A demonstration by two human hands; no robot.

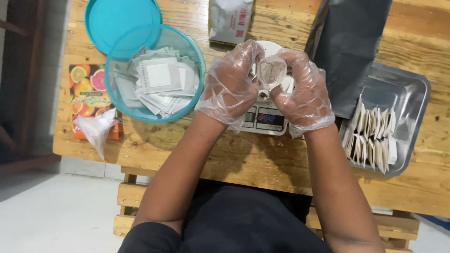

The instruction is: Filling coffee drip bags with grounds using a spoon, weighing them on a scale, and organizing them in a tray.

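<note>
1. Small filter sachet [271, 71] is pinched between both gloved hands, held open-mouthed just above the white scale [262, 117]. Left hand [229, 84] is clamped on its left edge, right hand [304, 91] on its right edge; fingers on both are curled tight round it.
2. Spill risk: a bit of dark stuff shows at the bottom of the sachet. If either hand tilts it or squeezes too hard, the contents could drop onto the scale directly below the hands. That is a judgement; the fill level is hard to tell.
3. Slip risk: the loose plastic gloves bunch at the fingertips, so the grip on thin paper looks poor. The sachet could slide out and land on the scale or the desk [234, 154] towards the person.
4. Tear risk: pulling the two edges apart with both hands could split the thin sachet along a seam.
5. Knock risk, left: the teal bowl [199, 56] of empty sachets sits just beside the left hand, its lid [112, 18] beyond it. A sideways elbow or wrist move could bump it.
6. Knock risk, right: the metal tray [412, 89] with rows of sachets lies to the right of the right hand, with a dark grey pouch [347, 42] between, leaning over the tray's edge. A nudge could tip the pouch onto the tray.
7. Scale bump: both wrists hover close over the scale's display; resting on it could upset the reading.
</note>
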